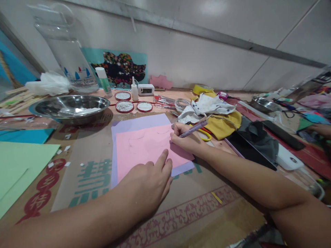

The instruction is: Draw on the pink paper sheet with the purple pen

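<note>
A pink sheet of paper [139, 151] lies on top of a slightly larger lilac sheet [144, 120], on flattened cardboard. Faint curved pen lines show on the pink sheet's upper part. My right hand [184, 137] grips a purple pen [192, 128] at the sheet's right side, its tip hidden by the fingers. My left hand [151, 179] rests palm down over the lower part of the pink sheet, fingers stretched out. Just beyond my right hand, the yellow handle of what look like scissors [205, 135] shows beside a yellow cloth [223, 124].
A steel bowl [71, 106] and green paper [23, 165] are on the left. Behind stand a water bottle [67, 58], a glue stick [103, 81], a small glue bottle [134, 90] and red-rimmed dishes [124, 106]. A tablet [248, 146] lies right; another person's hand [320, 130] is at the far right.
</note>
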Demonstrator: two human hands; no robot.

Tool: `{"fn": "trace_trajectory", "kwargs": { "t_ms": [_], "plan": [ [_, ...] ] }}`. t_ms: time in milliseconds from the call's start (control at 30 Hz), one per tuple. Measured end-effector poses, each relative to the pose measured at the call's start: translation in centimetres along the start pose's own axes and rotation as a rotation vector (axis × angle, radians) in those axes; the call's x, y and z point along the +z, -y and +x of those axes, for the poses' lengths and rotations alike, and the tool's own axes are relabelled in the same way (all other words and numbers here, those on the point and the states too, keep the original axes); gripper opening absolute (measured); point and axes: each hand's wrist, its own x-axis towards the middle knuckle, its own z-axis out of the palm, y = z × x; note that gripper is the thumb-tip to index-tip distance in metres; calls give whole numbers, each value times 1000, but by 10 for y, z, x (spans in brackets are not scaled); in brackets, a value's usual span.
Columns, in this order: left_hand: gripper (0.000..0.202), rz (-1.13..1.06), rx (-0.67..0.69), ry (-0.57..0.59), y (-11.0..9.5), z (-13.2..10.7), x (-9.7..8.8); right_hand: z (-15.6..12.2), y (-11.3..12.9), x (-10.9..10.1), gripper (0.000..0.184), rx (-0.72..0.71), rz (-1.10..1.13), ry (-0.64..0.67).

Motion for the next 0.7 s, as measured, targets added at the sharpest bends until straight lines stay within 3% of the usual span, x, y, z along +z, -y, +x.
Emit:
{"fn": "trace_trajectory", "kwargs": {
  "t_ms": [167, 267, 367, 467, 533, 600, 700],
  "plan": [
    [48, -30, -7, 9, -3, 0, 3, -2, 2, -3, 26, -6, 56, -69],
    [46, -116, -4, 4, 4, 1, -5, -3, 5, -3, 26, 13, 199, -54],
    [36, -254, -53, 12, 34, 2, -21, -4, 14, -6, 24, 26, 289, 22],
    [38, -234, -275, -117, 82, 6, -31, -1, 26, -15, 18, 4, 246, 81],
    [41, -188, -360, -196, 113, 10, -28, 2, 33, -21, 17, -26, 211, 113],
    [47, -189, -345, -211, 134, 15, -19, 5, 38, -23, 15, -30, 215, 143],
    [52, -284, -317, -162, 144, 19, -5, 4, 44, -16, 17, 77, 251, 200]
  ]
}}
